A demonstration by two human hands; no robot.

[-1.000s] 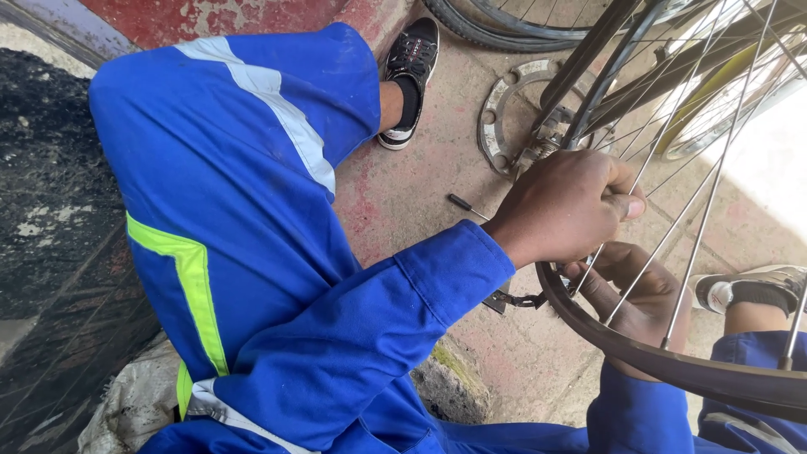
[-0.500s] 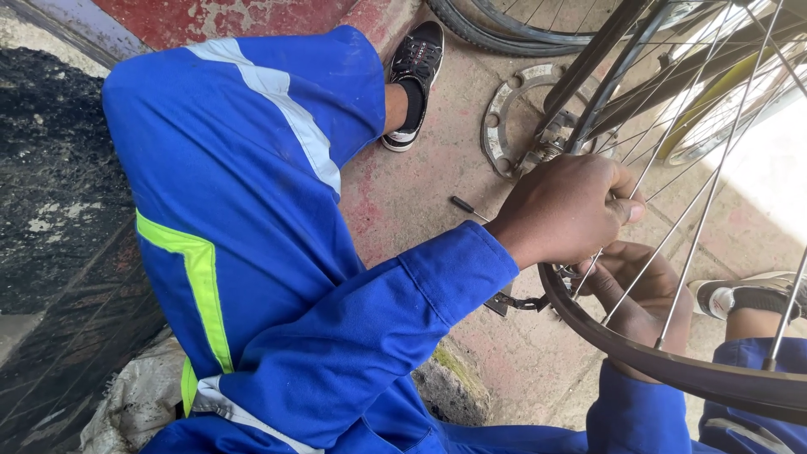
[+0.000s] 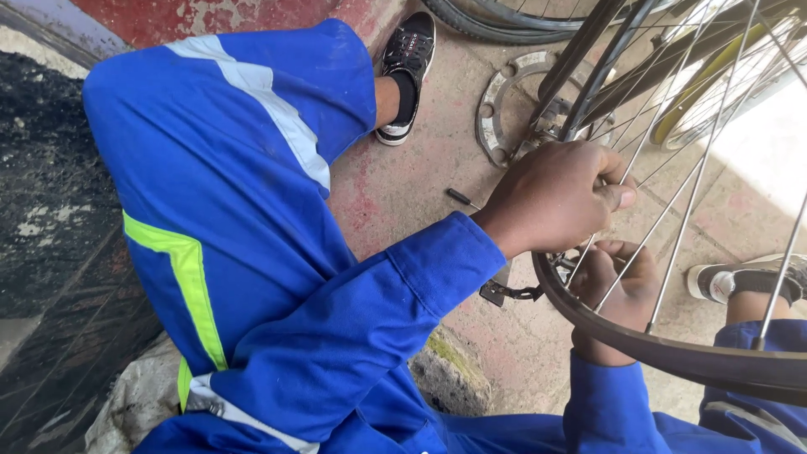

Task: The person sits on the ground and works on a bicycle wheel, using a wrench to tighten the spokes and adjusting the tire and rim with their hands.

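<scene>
The left hand (image 3: pixel 559 197) is curling closed over the spokes (image 3: pixel 672 210) of a wheel (image 3: pixel 672 357), thumb and fingertips pinching near one spoke just inside the rim; what it is pinching is too small to make out. The right hand (image 3: pixel 618 290) is sitting under the wheel, seen through the spokes, fingers bent and gripping around the inner edge of the rim. The wheel is lying tilted across the lower right of the view, its dark rim passing over the right wrist. A round metal disc (image 3: pixel 508 105) (ringed with holes) is lying on the concrete floor (image 3: pixel 403 185) just beyond the left hand, and a small dark tool (image 3: pixel 461 198) is resting on the floor beside the left sleeve. A black shoe (image 3: pixel 408 63) is planted above it, near the blue knee.
</scene>
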